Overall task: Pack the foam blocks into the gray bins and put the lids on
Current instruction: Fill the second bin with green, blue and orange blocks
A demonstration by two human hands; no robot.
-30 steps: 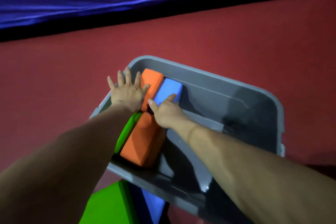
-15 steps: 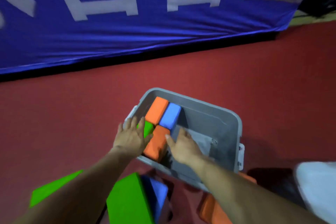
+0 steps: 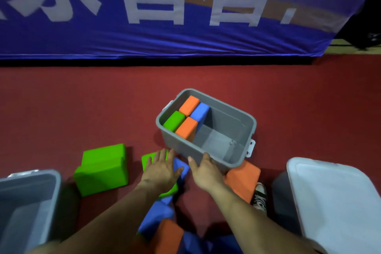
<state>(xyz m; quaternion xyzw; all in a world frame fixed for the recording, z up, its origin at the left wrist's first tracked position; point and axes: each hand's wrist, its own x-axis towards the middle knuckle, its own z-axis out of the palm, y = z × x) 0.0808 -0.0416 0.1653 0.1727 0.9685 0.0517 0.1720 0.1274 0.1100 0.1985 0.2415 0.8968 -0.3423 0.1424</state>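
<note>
Red floor (image 3: 82,109), blue banner (image 3: 185,41) behind. Head view: open gray bin (image 3: 181,144) mid-floor, four foam blocks on end inside, jammed toward its left end, likely to leave room for more: two orange blocks (image 3: 189,105), one blue block (image 3: 199,111), one green block (image 3: 174,120). Left hand (image 3: 162,171) spread flat over a loose green block (image 3: 148,159), seemingly to gather it. Right hand (image 3: 205,171) straight-fingered beside the bin's near wall; contact unclear. Three bins in all: empty bin (image 3: 31,192) left, lidded bin (image 3: 329,198) right. At least six loose blocks.
</note>
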